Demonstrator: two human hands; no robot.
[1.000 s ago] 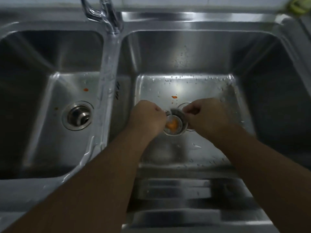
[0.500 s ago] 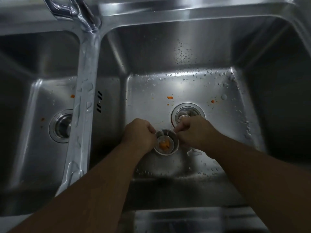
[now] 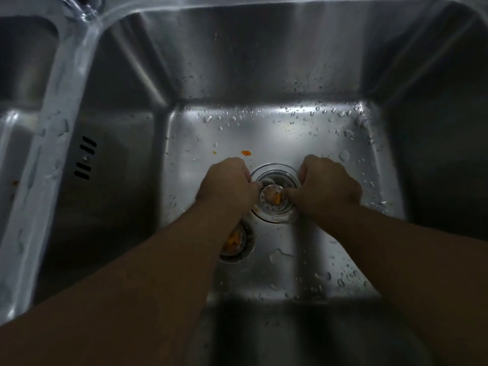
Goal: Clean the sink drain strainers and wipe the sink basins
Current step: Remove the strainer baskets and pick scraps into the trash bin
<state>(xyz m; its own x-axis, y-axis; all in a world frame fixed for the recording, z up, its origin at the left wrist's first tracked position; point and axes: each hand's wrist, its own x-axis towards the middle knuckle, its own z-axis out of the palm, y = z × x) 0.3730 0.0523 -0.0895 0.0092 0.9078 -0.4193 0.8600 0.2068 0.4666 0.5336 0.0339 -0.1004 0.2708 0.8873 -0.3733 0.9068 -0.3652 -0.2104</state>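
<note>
Both my hands are down in the right basin [image 3: 287, 133] at its drain [image 3: 274, 169]. A small perforated metal strainer [image 3: 270, 199] with an orange food scrap in it sits in the drain opening. My left hand [image 3: 227, 186] pinches its left edge and my right hand [image 3: 330, 186] pinches its right edge. A second round metal strainer piece [image 3: 237, 245] holding orange scraps lies on the basin floor just in front of the drain, partly hidden under my left forearm. The basin floor is wet with droplets.
A small orange scrap [image 3: 246, 153] lies on the floor behind the drain. The divider [image 3: 60, 101] with the faucet base [image 3: 84, 6] separates the left basin [image 3: 23, 128]. Overflow slots [image 3: 85, 157] mark the right basin's left wall.
The view has closed in on the right basin. The round piece with orange scraps that both hands held now lies on the floor, and my hands have moved back onto the drain.
</note>
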